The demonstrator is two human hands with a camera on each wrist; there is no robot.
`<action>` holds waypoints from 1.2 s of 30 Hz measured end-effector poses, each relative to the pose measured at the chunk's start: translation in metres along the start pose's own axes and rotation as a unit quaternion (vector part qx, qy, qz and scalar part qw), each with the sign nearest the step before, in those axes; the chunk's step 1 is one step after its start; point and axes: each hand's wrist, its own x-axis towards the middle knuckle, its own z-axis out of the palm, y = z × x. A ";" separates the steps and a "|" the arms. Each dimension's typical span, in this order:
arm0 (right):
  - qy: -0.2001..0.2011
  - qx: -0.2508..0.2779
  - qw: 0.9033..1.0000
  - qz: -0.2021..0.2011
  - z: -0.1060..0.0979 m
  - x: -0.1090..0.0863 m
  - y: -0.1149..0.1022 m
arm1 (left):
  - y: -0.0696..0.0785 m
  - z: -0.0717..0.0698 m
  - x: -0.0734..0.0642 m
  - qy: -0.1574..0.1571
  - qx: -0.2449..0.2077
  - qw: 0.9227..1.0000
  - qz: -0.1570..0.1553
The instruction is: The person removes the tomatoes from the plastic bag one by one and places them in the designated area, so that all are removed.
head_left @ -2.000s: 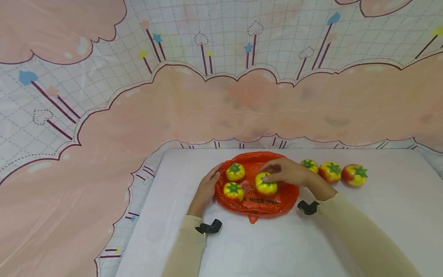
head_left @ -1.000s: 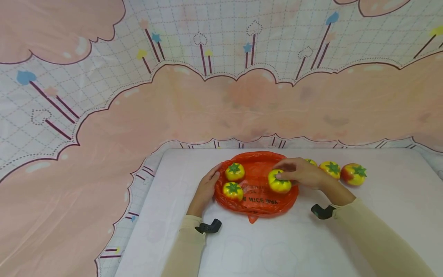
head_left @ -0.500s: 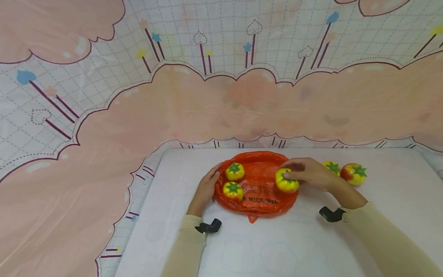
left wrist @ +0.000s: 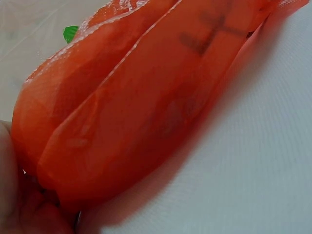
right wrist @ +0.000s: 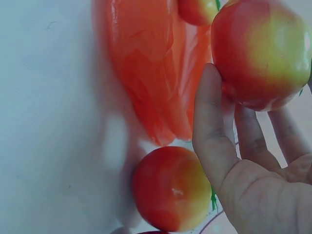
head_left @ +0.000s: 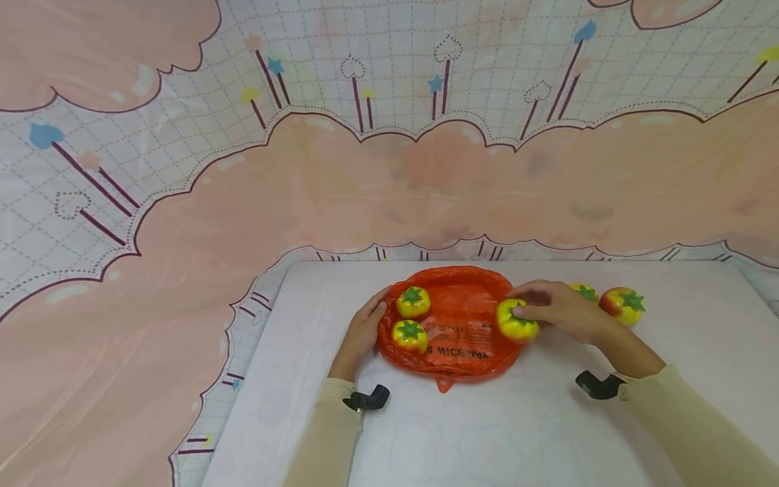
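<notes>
A red plastic bag (head_left: 456,370) lies with its mouth spread wide on the white table. My left hand (head_left: 360,331) holds its left rim; in the left wrist view the red plastic (left wrist: 126,126) lies against the thumb, and most of the fingers are hidden. My right hand (head_left: 556,311) grips a yellow-and-red tomato (head_left: 517,322), glossy with a green star-shaped top, over the bag's right rim. The right wrist view shows that tomato (right wrist: 261,53) held by the fingertips. Two similar tomatoes, one far (head_left: 413,302) and one near (head_left: 410,336), sit inside the bag's left side.
Right of the bag, a tomato (head_left: 622,306) rests on the table (head_left: 438,439) beside another tomato (head_left: 585,292) partly covered by my right hand. A patterned pink-and-white cloth (head_left: 389,189) hangs behind the table.
My right hand has carried the tomato rightward, from over the bag's middle to its right rim. The left hand and the two tomatoes inside the bag have stayed put.
</notes>
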 end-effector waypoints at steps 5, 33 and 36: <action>0.008 0.001 1.000 -0.002 -0.002 -0.006 0.004 | 0.000 0.000 0.000 0.001 0.000 1.000 -0.002; 0.035 0.036 0.998 0.022 -0.013 -0.028 0.024 | 0.002 0.000 -0.002 0.001 -0.007 1.000 -0.014; 0.040 0.030 0.998 0.022 -0.013 -0.029 0.027 | 0.003 0.001 -0.002 -0.001 -0.008 1.000 -0.013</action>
